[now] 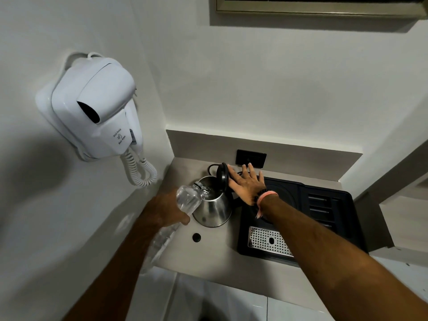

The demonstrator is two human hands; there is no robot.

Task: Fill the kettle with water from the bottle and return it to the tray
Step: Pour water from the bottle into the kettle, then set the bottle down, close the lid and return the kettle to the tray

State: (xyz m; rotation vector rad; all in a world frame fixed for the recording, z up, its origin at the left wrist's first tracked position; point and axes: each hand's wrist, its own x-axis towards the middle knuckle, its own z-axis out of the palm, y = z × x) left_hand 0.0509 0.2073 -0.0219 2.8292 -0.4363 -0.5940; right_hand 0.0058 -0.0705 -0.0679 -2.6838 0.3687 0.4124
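Note:
A steel kettle [214, 208] stands on the grey counter, just left of the black tray [328, 212]. Its black lid [222, 177] is flipped up. My left hand [165, 210] grips a clear plastic bottle [187, 200], tilted with its mouth over the kettle's opening; water shows at the rim. My right hand [246, 185] is flat with fingers spread, resting against the raised lid from the right. The bottle cap [196, 237] lies on the counter in front of the kettle.
The tray carries a round kettle base [281, 193] and a perforated metal drip plate [268, 239]. A black wall socket [250, 158] sits behind the kettle. A white wall-mounted hair dryer [97, 107] with a coiled cord hangs at the left.

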